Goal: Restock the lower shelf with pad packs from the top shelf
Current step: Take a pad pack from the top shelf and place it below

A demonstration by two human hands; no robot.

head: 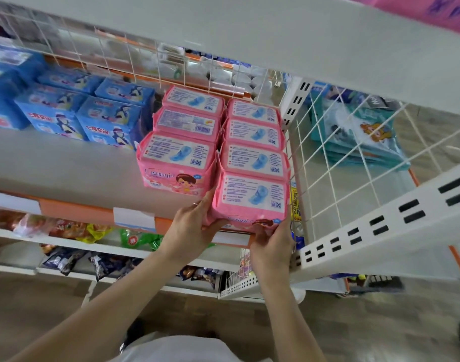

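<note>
1. Pink plastic was squeezed between the fingers of both hands — the left hand [191, 231] pressed on the left end of the front pink pack [251, 202], and the right hand [272, 240] cupped its right front corner from below.
2. Both hands were clamped on that one pack, one at each end, so its long side ran left to right between them.
3. The pack sat at the front edge of the lower shelf [66, 163], first in the right row, touching the pack behind it.
4. Just beside it stood the left pink row [180, 150] — its front pack sat farther back.
5. My guess: the pack needed a small push straight back, away from the fingers.
6. The wire side panel [328, 158] was close on the right.
</note>
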